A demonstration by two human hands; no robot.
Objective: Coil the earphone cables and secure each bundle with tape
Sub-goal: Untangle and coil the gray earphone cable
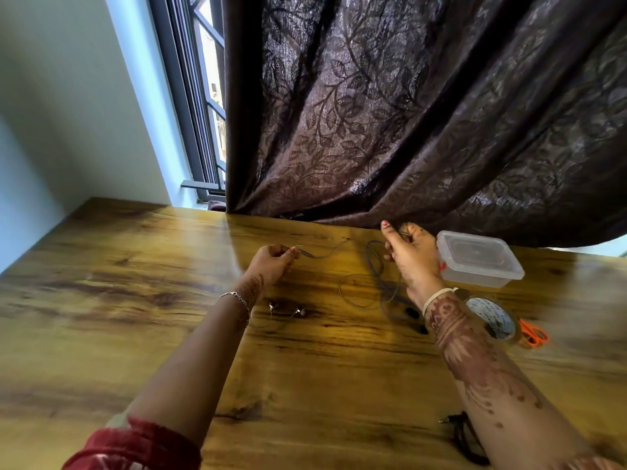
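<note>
My left hand point(274, 261) pinches one end of a thin grey earphone cable point(322, 254) above the wooden table point(135, 283). The cable runs right toward my right hand point(412, 256), which is raised and grips looped cable; dark loops point(376, 262) hang from it down to the table. A thin loop point(359, 290) lies on the wood below. Two earbuds point(286, 310) rest near my left wrist. A roll of tape point(493, 317) lies right of my right wrist. Another dark cable with a plug point(458, 425) lies by my right forearm.
A clear lidded plastic box point(478, 259) stands at the back right. Orange-handled scissors point(534, 334) lie beside the tape. A dark patterned curtain point(407, 113) hangs down to the table's far edge, with a window point(203, 96) at its left.
</note>
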